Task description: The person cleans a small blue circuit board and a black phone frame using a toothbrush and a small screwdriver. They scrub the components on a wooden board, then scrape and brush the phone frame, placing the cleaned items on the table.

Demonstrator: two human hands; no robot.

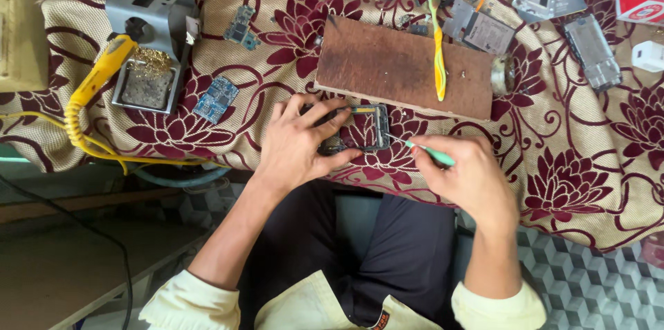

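From the head cam: left hand (299,140) has its fingers clamped on a dark phone frame (360,129) at the near edge of the flowered cloth (574,178). Right hand (469,181) pinches a green-handled screwdriver (427,151), tip at the frame's side. Just behind sits a wooden board (394,67) with a yellow-green toothbrush (438,53) on it. Off left: two blue circuit boards (216,98), one yellow soldering iron (102,72) in its grey stand (149,15).

A phone frame (363,129) lies on the surface (574,164), just before a board (394,67); a soldering stand (149,39) sits far left, circuit boards (216,98) between.
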